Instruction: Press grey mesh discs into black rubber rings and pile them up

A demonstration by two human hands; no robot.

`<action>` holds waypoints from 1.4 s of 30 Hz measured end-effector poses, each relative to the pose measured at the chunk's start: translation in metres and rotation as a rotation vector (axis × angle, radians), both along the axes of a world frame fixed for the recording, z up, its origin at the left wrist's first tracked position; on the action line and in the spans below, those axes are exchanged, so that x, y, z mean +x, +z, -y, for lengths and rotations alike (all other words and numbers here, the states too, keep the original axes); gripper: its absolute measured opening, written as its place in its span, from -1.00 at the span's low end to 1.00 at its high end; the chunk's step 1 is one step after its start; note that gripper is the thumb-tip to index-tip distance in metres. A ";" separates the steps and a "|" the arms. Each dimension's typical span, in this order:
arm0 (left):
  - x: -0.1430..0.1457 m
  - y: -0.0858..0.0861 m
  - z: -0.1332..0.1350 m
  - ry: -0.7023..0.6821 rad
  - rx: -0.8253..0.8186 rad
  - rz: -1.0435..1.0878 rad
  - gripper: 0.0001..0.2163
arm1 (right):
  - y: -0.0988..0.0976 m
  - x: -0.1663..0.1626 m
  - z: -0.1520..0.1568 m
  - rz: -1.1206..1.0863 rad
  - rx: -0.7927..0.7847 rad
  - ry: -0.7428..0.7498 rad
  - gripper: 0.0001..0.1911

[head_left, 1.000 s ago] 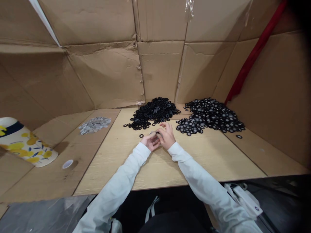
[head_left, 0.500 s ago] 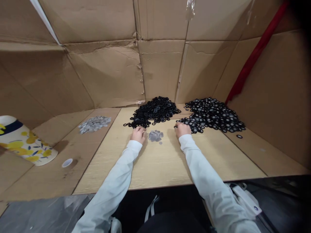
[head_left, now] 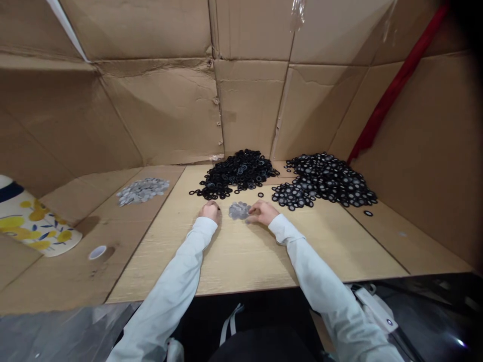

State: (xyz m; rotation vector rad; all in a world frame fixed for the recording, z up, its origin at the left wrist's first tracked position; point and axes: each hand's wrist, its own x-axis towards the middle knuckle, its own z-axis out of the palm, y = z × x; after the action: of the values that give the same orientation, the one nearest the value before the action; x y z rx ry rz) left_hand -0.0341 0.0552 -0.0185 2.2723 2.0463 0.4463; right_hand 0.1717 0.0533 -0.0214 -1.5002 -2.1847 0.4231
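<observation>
My left hand (head_left: 210, 211) rests on the wooden board (head_left: 245, 256) with its fingers curled round a black ring, just below the heap of plain black rings (head_left: 241, 172). My right hand (head_left: 264, 212) lies to the right of a small pile of grey discs (head_left: 237, 209). Its fingertips are pinched together at that pile's right edge, on a disc. Further right spreads a bigger heap of black rings with grey discs fitted in them (head_left: 326, 181). One loose black ring (head_left: 260, 194) lies between the two heaps.
A second pile of grey discs (head_left: 141, 190) lies on the cardboard to the left. A flowered bag (head_left: 33, 229) and a small roll of tape (head_left: 97, 252) sit at the far left. Cardboard walls (head_left: 249, 100) close in the back and sides, and a red strip (head_left: 392, 85) runs up the right wall.
A second ago both hands were together at the centre. They then spread, left to the black rings and right to the fitted heap. Now the right hand has come back to the small disc pile.
</observation>
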 end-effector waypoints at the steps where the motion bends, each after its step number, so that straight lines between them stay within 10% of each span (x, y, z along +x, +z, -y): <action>1: 0.000 0.001 0.000 0.023 0.002 -0.010 -0.76 | -0.002 -0.005 0.002 -0.003 -0.030 0.029 -0.76; 14: 0.003 0.000 0.000 0.108 0.027 0.270 -0.89 | -0.011 -0.020 0.004 -0.218 -0.090 0.054 -0.84; 24: 0.018 -0.005 0.001 0.178 -0.168 1.272 -0.87 | 0.000 -0.020 0.008 -0.425 -0.006 -0.050 -0.95; 34: 0.035 0.006 0.014 0.107 -0.507 1.628 -0.93 | -0.001 -0.027 0.009 -0.960 -0.320 0.019 -0.74; 42: 0.039 0.005 0.020 0.058 -0.539 1.715 -0.84 | 0.000 -0.025 0.008 -0.896 -0.258 -0.022 -0.79</action>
State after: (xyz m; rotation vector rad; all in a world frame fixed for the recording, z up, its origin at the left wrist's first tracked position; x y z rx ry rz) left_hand 0.0051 0.0356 -0.0131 0.7340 1.0002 1.0863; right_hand 0.1472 0.0449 -0.0213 -1.1142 -1.4283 1.1439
